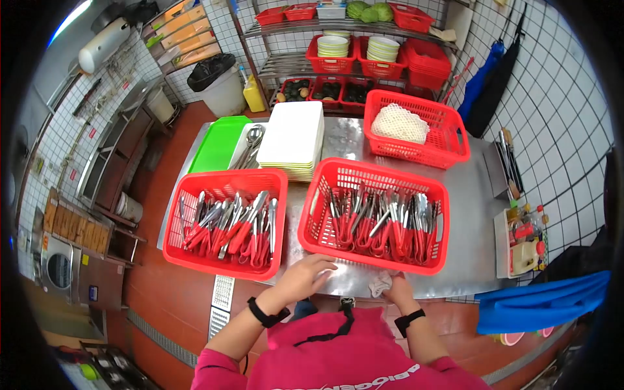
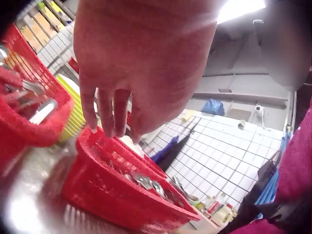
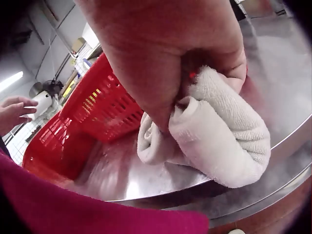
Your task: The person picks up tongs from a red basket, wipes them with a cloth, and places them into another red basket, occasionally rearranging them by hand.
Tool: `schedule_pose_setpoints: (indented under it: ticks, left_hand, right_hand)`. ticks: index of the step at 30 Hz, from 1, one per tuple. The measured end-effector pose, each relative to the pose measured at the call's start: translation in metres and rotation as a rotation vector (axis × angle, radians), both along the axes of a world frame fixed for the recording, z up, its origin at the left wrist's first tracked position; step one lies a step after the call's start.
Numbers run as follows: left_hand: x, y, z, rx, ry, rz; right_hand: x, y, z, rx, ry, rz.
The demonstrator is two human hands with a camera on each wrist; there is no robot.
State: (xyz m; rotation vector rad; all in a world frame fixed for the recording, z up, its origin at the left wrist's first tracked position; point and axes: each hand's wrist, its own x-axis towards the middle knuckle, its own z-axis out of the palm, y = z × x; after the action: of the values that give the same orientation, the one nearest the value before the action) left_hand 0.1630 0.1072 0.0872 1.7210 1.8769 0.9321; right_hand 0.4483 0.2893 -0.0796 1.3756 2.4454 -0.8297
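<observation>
My right hand (image 1: 400, 292) grips a bunched white towel (image 3: 219, 134) at the front edge of the steel table (image 1: 478, 273). The towel's folds hang out below the curled fingers in the right wrist view. Extended, the fingers of my left hand (image 1: 304, 278) reach over the table edge, just in front of the right red basket (image 1: 312, 244), and hold nothing. Many red-handled metal tongs (image 1: 390, 224) stand packed in that basket. More tongs (image 1: 234, 224) fill the left red basket (image 1: 172, 250), which overhangs the front edge of the table.
Behind the baskets are a stack of white trays (image 1: 290, 133), large spoons (image 1: 250, 146) and a green lid (image 1: 221, 143). Another red basket (image 1: 455, 146) holds white foam netting (image 1: 400, 123). Bottles stand in a bin (image 1: 504, 244) at the right edge, near a blue cloth (image 1: 546, 302).
</observation>
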Motion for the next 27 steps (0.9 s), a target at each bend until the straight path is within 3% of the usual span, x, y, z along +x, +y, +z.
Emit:
schedule_pose_setpoints:
  ticks: [2, 10, 12, 18, 27]
  left_hand:
    - [0.018, 0.027, -0.003, -0.002, 0.049, -0.143]
    - [0.078, 0.132, -0.028, -0.035, 0.132, -0.375]
    - [0.089, 0.152, -0.033, -0.048, 0.160, -0.376]
    - [0.102, 0.190, -0.057, -0.200, 0.404, -0.327]
    - [0.107, 0.200, -0.058, -0.348, 0.531, -0.314]
  right_hand:
    - [0.000, 0.004, -0.006, -0.029, -0.015, 0.013]
    - [0.003, 0.007, -0.012, -0.040, 0.101, 0.090]
    - [0.004, 0.006, -0.011, -0.030, 0.196, 0.070]
    - [0.006, 0.005, -0.014, -0.066, 0.168, 0.049]
    - [0.006, 0.003, -0.021, -0.044, 0.171, 0.013]
